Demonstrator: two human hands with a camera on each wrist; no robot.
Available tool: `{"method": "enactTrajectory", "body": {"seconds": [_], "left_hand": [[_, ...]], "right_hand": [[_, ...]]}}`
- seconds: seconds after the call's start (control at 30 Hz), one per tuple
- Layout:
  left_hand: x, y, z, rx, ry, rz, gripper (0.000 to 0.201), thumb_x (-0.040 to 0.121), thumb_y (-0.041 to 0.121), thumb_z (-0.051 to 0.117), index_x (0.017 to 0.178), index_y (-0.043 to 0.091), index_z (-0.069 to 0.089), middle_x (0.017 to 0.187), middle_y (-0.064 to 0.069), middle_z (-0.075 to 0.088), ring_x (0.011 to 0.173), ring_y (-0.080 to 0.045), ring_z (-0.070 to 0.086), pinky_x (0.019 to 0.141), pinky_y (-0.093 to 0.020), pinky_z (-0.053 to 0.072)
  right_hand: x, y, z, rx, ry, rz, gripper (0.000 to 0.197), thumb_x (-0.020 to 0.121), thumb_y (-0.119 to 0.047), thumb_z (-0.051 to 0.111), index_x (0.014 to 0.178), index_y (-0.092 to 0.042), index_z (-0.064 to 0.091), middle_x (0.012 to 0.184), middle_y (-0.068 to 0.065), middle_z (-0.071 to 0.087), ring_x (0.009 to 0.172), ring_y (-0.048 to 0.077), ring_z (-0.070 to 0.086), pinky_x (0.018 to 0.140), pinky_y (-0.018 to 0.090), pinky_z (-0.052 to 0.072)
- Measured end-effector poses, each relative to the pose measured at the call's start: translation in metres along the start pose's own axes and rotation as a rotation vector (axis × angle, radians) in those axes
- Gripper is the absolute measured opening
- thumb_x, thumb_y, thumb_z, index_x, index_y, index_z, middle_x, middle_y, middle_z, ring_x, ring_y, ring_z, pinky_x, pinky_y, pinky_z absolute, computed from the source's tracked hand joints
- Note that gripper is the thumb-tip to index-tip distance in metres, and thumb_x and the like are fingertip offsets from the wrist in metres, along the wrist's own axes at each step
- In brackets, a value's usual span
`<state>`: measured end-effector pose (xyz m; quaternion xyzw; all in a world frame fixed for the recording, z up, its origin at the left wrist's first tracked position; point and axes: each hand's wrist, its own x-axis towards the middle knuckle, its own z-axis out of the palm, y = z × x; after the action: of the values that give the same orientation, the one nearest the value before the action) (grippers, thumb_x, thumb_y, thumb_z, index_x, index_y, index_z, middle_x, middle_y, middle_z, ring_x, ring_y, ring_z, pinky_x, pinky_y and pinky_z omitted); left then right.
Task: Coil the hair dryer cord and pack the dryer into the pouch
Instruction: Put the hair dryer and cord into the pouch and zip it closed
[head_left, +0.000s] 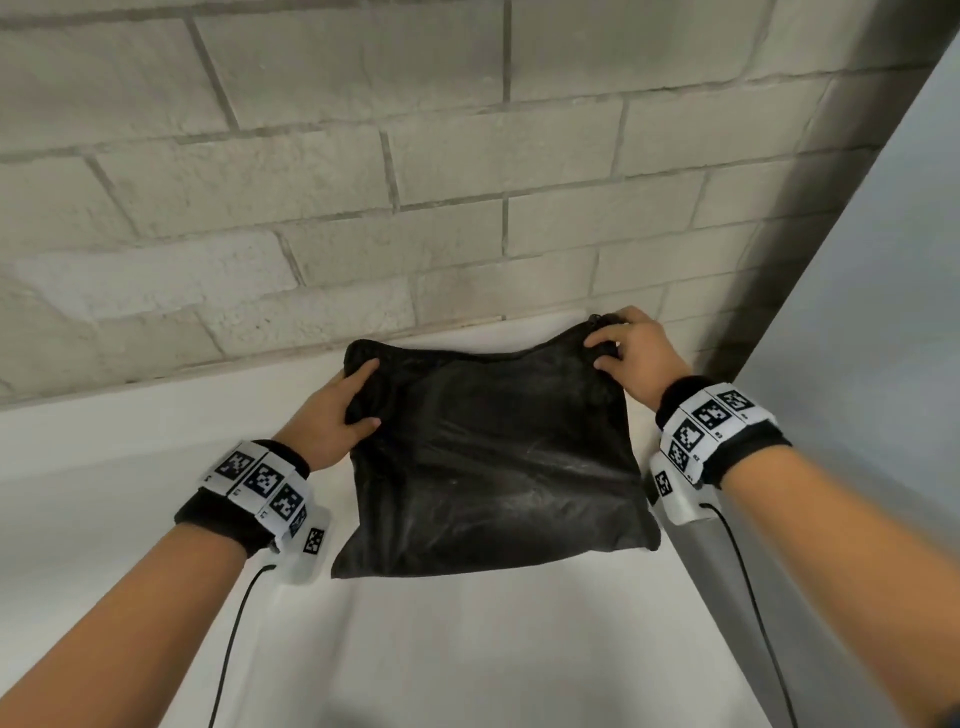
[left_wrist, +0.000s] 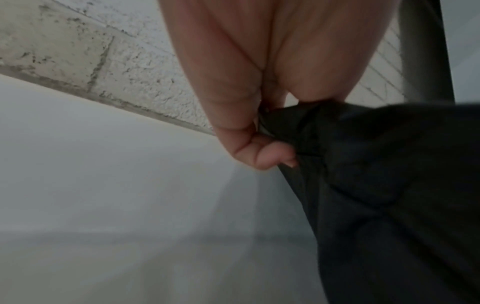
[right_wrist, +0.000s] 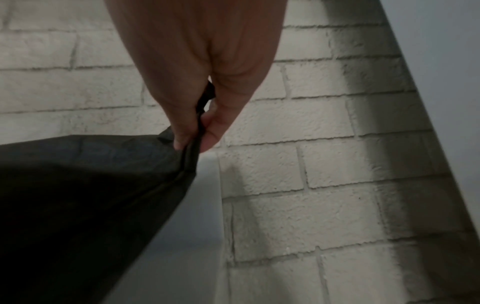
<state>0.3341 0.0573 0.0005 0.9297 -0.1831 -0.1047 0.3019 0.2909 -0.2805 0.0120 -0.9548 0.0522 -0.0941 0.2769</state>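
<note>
The black pouch (head_left: 488, 462) is held between the hands: its far left corner is gripped by the left hand (head_left: 332, 415), its far right corner pinched by the right hand (head_left: 631, 351).

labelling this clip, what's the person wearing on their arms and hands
Both forearms are bare, without sleeves or gloves. Each wrist has a black wristband wrapped by a white strap of square black-and-white markers. A white camera housing sits under each wrist, with a thin black cable trailing back.
</note>
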Motion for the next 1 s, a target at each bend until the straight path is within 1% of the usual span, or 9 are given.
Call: {"method": "enactTrajectory", "body": {"seconds": [0.17, 0.3, 0.37, 0.43, 0.5, 0.57, 0.6, 0.73, 1.0], "left_hand": [[0.012, -0.009, 0.003, 0.043, 0.009, -0.053, 0.070, 0.086, 0.010, 0.056, 0.143, 0.016, 0.017, 0.150, -0.011, 0.024, 0.136, -0.027, 0.029, 0.107, -0.023, 0.021], [0.015, -0.012, 0.004, 0.093, 0.024, -0.119, 0.069, 0.087, 0.013, 0.056, 0.144, 0.013, 0.016, 0.149, -0.016, 0.025, 0.136, -0.030, 0.029, 0.111, -0.031, 0.023], [0.019, -0.014, 0.005, 0.130, -0.029, -0.173, 0.071, 0.087, 0.016, 0.055, 0.144, 0.012, 0.013, 0.148, -0.018, 0.026, 0.135, -0.032, 0.030, 0.111, -0.034, 0.024], [0.025, -0.019, 0.008, 0.164, -0.113, -0.225, 0.070, 0.088, 0.015, 0.052, 0.145, 0.013, 0.010, 0.146, -0.020, 0.030, 0.131, -0.034, 0.035, 0.108, -0.036, 0.030], [0.030, -0.024, 0.012, 0.208, -0.200, -0.267, 0.066, 0.087, 0.014, 0.047, 0.144, 0.013, 0.014, 0.134, -0.026, 0.042, 0.117, -0.037, 0.048, 0.097, -0.036, 0.041], [0.034, -0.027, 0.018, 0.267, -0.285, -0.323, 0.060, 0.086, 0.013, 0.042, 0.142, 0.015, 0.021, 0.124, -0.028, 0.045, 0.099, -0.038, 0.054, 0.081, -0.034, 0.046], [0.035, -0.028, 0.021, 0.307, -0.324, -0.355, 0.061, 0.087, 0.014, 0.042, 0.143, 0.019, 0.018, 0.127, -0.026, 0.040, 0.099, -0.038, 0.054, 0.080, -0.034, 0.046], [0.034, -0.033, 0.028, 0.421, -0.382, -0.397, 0.069, 0.090, 0.019, 0.042, 0.144, 0.028, 0.001, 0.135, -0.019, 0.029, 0.120, -0.038, 0.043, 0.103, -0.038, 0.034], [0.016, -0.037, 0.019, 0.272, -0.150, -0.300, 0.056, 0.088, 0.011, 0.047, 0.140, 0.020, 0.028, 0.124, -0.018, 0.052, 0.116, -0.033, 0.048, 0.098, -0.035, 0.035]], "right_hand": [[0.025, 0.006, 0.019, 0.087, 0.021, 0.008, 0.026, 0.075, 0.011, 0.063, 0.099, 0.001, 0.069, 0.117, 0.022, 0.045, 0.112, 0.034, 0.049, 0.090, 0.018, 0.034], [0.036, 0.009, 0.031, 0.121, 0.025, 0.061, 0.019, 0.076, 0.009, 0.064, 0.095, 0.004, 0.066, 0.110, 0.011, 0.034, 0.100, 0.020, 0.043, 0.092, 0.015, 0.034], [0.038, 0.013, 0.035, 0.035, -0.095, 0.079, 0.021, 0.081, 0.003, 0.062, 0.102, 0.003, 0.064, 0.114, 0.012, 0.035, 0.099, 0.023, 0.043, 0.099, 0.025, 0.036], [0.039, 0.016, 0.040, -0.091, -0.298, 0.073, 0.031, 0.087, -0.006, 0.058, 0.117, -0.001, 0.059, 0.126, 0.018, 0.043, 0.112, 0.032, 0.047, 0.099, 0.027, 0.034], [0.037, 0.019, 0.045, -0.191, -0.498, 0.086, 0.041, 0.091, -0.015, 0.053, 0.131, -0.005, 0.048, 0.130, 0.020, 0.048, 0.118, 0.032, 0.047, 0.099, 0.028, 0.034], [0.035, 0.020, 0.047, -0.228, -0.580, 0.101, 0.044, 0.093, -0.019, 0.049, 0.136, -0.008, 0.042, 0.130, 0.018, 0.049, 0.119, 0.031, 0.047, 0.099, 0.029, 0.035], [0.035, 0.021, 0.049, -0.232, -0.584, 0.094, 0.045, 0.094, -0.019, 0.049, 0.136, -0.008, 0.040, 0.130, 0.018, 0.048, 0.119, 0.031, 0.047, 0.099, 0.029, 0.035], [0.034, 0.024, 0.048, -0.249, -0.573, 0.082, 0.045, 0.093, -0.019, 0.050, 0.136, -0.010, 0.042, 0.132, 0.019, 0.047, 0.121, 0.031, 0.045, 0.099, 0.028, 0.033], [0.011, 0.019, 0.023, -0.205, -0.371, 0.101, 0.041, 0.090, -0.025, 0.054, 0.130, -0.018, 0.050, 0.134, 0.020, 0.040, 0.121, 0.036, 0.043, 0.105, 0.036, 0.033]]}}
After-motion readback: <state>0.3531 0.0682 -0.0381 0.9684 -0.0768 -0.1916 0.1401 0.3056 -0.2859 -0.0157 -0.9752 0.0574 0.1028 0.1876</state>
